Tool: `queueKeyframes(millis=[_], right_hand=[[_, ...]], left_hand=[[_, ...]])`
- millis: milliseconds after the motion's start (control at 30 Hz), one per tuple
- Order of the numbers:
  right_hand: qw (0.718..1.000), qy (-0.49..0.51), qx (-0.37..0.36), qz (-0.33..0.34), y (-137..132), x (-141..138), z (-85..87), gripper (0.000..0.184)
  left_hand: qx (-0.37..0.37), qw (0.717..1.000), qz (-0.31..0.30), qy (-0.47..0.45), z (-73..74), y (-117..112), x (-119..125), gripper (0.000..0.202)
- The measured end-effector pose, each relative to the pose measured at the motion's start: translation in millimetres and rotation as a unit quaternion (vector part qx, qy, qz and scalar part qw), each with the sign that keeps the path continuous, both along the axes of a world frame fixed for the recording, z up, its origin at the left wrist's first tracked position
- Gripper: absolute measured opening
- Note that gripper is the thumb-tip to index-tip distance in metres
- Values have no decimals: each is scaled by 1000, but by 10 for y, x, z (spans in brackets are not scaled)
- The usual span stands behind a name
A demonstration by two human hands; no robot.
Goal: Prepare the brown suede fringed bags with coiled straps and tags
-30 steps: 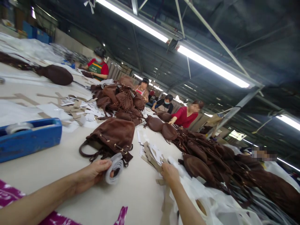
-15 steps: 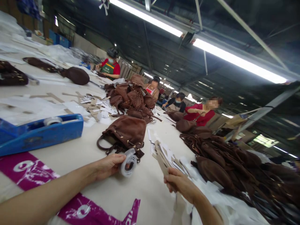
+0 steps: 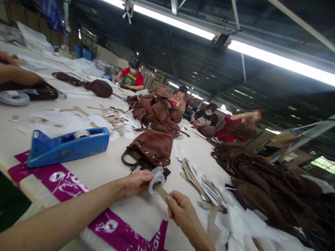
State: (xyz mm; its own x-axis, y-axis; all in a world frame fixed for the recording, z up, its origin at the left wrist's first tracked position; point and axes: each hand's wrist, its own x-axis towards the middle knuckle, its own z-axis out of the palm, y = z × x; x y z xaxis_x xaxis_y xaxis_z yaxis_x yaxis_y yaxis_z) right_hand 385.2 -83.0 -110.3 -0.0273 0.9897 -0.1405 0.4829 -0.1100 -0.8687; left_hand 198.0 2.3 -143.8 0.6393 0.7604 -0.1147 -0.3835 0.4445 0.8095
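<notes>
My left hand (image 3: 138, 183) is closed on a coil of translucent plastic wrap (image 3: 157, 174), thumb on top. My right hand (image 3: 180, 211) pinches a flat grey-brown cardboard strip (image 3: 161, 192), whose far end meets the coil's opening; I cannot tell how deep it goes. Just beyond the coil lies a brown drawstring bag (image 3: 151, 146) on the white table, its handle loop toward the left. To the right of my hands is a loose pile of cardboard and paper strips (image 3: 195, 177).
A blue tape dispenser (image 3: 68, 148) stands at left on purple printed plastic (image 3: 110, 226). Brown bags are heaped ahead (image 3: 154, 108) and at right (image 3: 261, 188), with white wrapping (image 3: 243, 226) nearby. Another person's hand (image 3: 21, 73) reaches in at far left; several co-workers stand beyond.
My right hand has moved left from the strip pile, bringing a cardboard strip to the coil. The view has shifted, and another person's hand has appeared at far left.
</notes>
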Motion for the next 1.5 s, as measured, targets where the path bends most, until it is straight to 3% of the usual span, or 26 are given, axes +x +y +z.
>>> queueKeyframes(millis=[167, 300, 500, 633, 733, 900, 1000, 1133, 1300, 1400, 1500], right_hand=[[995, 92, -35, -22, 110, -175, -108, 36], [993, 112, -24, -21, 205, -280, -172, 42], [976, 213, -40, 1, 272, -327, -257, 45], [949, 305, -74, -9, 298, -358, -279, 42], [921, 374, -94, -45, 326, -420, -328, 45], [897, 397, -69, -183, 413, -610, -472, 39], [892, 406, -31, -199, 480, -719, -538, 32], [866, 451, -29, -213, 568, -785, -594, 32], [851, 482, -38, -207, 591, -762, -614, 35], [842, 509, -44, -172, 561, -724, -608, 36], [811, 561, -69, -151, 534, -694, -584, 34]], left_hand=[[58, 997, -1, 45, 15, -59, 18, 44], [157, 979, 6, 130, 44, -99, -2, 35], [270, 920, 90, 268, 73, -100, -49, 20], [331, 862, 147, 355, 70, -116, -69, 19], [341, 834, 185, 392, 68, -135, -79, 18], [358, 801, 203, 434, 114, -178, -54, 16], [376, 778, 250, 437, 136, -205, -32, 14], [349, 770, 273, 459, 136, -216, -31, 15], [380, 746, 251, 486, 203, -223, -61, 17], [385, 750, 204, 498, 252, -211, -70, 17], [386, 769, 162, 484, 274, -174, -73, 19]])
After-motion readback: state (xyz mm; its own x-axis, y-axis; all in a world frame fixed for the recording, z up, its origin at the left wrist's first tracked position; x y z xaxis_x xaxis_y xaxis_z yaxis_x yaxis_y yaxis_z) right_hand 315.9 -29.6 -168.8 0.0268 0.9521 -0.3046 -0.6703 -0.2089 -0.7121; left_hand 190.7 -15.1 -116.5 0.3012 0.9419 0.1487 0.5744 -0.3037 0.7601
